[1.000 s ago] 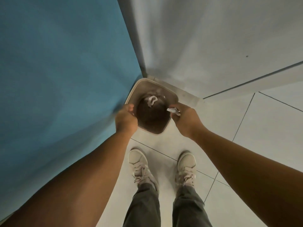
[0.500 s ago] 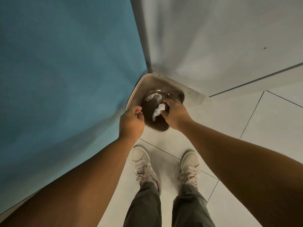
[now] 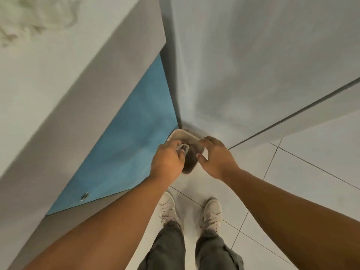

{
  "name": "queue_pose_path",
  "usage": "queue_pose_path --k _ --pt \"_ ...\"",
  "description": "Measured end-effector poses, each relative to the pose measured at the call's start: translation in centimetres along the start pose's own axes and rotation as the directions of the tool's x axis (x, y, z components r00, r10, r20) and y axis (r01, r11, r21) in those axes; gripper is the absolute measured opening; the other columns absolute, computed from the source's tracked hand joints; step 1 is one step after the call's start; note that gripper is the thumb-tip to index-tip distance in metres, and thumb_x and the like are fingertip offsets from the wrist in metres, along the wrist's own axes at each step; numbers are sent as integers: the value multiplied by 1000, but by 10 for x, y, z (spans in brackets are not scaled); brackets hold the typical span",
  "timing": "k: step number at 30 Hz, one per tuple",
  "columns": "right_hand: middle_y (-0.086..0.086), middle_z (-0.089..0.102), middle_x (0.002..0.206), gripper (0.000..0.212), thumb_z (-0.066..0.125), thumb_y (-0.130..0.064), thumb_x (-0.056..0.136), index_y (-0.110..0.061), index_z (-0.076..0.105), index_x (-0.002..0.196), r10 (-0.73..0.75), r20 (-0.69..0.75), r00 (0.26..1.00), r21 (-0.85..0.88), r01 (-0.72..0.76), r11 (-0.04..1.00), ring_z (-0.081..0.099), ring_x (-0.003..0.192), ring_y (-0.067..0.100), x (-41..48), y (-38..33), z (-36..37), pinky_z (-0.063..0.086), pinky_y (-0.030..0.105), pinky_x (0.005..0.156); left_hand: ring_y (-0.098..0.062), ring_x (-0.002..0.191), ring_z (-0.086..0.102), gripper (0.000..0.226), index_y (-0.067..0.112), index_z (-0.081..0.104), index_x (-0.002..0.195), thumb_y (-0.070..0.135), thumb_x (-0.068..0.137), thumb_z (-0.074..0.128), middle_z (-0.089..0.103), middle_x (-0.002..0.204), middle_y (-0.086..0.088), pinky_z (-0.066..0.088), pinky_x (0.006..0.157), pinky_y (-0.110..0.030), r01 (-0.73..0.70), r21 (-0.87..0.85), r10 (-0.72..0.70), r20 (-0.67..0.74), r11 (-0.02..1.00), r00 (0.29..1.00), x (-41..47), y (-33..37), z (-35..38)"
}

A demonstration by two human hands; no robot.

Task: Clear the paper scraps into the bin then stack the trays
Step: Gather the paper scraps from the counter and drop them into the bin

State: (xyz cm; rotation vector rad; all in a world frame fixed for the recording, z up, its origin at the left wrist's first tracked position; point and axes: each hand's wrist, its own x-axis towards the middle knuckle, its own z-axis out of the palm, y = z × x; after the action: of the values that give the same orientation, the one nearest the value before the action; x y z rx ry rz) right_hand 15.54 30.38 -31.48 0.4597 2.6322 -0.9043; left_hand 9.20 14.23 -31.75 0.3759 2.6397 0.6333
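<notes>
Bin (image 3: 183, 133) in the wall corner on the tiled floor (image 3: 292, 172), dark inside. Left hand (image 3: 167, 162) above its left rim, fingers curled around what appears to be a paper scrap (image 3: 184, 147). Right hand (image 3: 216, 158) above its right rim, loosely open, holding nothing

A blue panel (image 3: 124, 145) runs left of the fingers, with a grey ledge (image 3: 64, 90) above it. A white wall (image 3: 253, 61) rises beyond them. Below lie floor tiles (image 3: 303, 188), two white shoes (image 3: 168, 208) and grey trousers (image 3: 167, 248).
</notes>
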Motion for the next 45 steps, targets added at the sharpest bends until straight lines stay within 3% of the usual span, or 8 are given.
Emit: queue_pose_path --k 6,12,16,22,26,33,40,45 --pt "1 41 150 46 56 -29 95 -22 47 139 -140 -113 984 -46 136 990 35 139 22 -36 -68 -109 32 37 113 -21 119 54 38 23 55 133 33 96 57 60 127 -1 49 97 -34 -83 43 88 -124 996 988 -39 79 -99" --pt "2 36 153 47 56 -31 95 -22 47 140 -284 -193 939 4 290 957 31 141 18 -60 -123 -185 28 33 116 -16 127 49 41 23 53 136 29 95 58 56 136 2 40 107 -30 -124 -105 92 -270 987 958 -84 120 -180" --pt "-1 39 150 47 55 -28 95 -20 48 140 -412 -206 888 -11 419 908 35 138 16 -74 -168 -218 24 23 111 -14 126 51 40 24 54 135 29 95 57 57 135 3 40 107 -31 -114 -152 50 -372 982 927 -112 125 -229" --pt "0 47 141 42 57 -25 92 -19 52 134 -581 -167 797 5 590 808 43 130 18 -81 -228 -226 36 35 111 -17 117 56 35 17 60 130 20 96 59 63 129 0 39 97 -23 -102 -151 5 -534 983 845 -141 105 -286" --pt "-4 46 142 39 55 -26 94 -22 51 133 -646 -87 758 -18 647 762 40 132 14 -80 -267 -208 31 24 109 -21 119 53 32 16 61 127 17 96 60 62 128 -2 41 98 -28 -26 -80 -27 -600 996 800 -153 66 -311" --pt "-3 47 141 39 53 -23 96 -19 52 134 -716 31 697 -24 717 697 40 130 16 -78 -325 -163 35 25 105 -29 124 45 47 14 55 137 4 91 55 54 139 -7 40 103 -33 217 75 -150 -511 973 847 -169 -24 -326" --pt "-1 47 141 38 51 -19 96 -19 52 133 -718 94 689 -88 724 684 42 129 18 -54 -364 -138 38 28 104 -31 96 61 39 21 72 116 1 84 65 68 116 -7 51 81 -36 48 272 70 -407 961 911 -167 -75 -335" --pt "1 46 142 40 49 -17 97 -18 48 138 -710 73 700 -147 712 687 45 127 20 -29 -399 -127 36 26 103 -21 92 66 24 19 77 102 3 88 66 72 102 -2 49 80 -25 -61 113 106 -451 992 886 -152 -96 -360"
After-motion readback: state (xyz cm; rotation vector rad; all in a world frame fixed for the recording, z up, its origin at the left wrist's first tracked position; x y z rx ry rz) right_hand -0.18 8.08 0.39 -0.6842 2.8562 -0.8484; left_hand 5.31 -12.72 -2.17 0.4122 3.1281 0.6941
